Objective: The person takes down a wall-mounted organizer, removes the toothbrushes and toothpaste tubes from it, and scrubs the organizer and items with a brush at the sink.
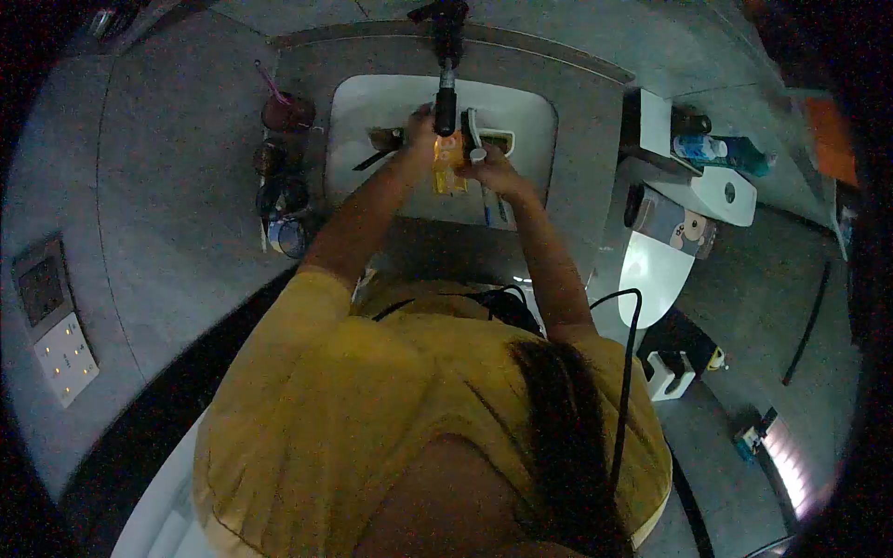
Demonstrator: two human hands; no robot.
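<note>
An orange packet (450, 177) with paler markings is in the white sink (535, 116), below the dark tap (446, 112). At the packet's upper left is my left hand (421, 138); its fingertips are dim and partly behind the tap. My right hand (498, 174) has its fingers closed at the packet's right edge. Close above those fingers sits a small round white piece (478, 155). Beside it are a brush-like thing with a pale edge (472, 126) and a small white tray (507, 139). Dark slim items (377, 160) lie left of my left hand.
Left of the sink on the grey counter stand a reddish cup (287, 112) with a pink stick, dark jars (270, 158) and a round container (287, 237). A white toilet (651, 279) and plastic bottles (699, 148) are on the right. A black cable (625, 400) hangs near my right arm.
</note>
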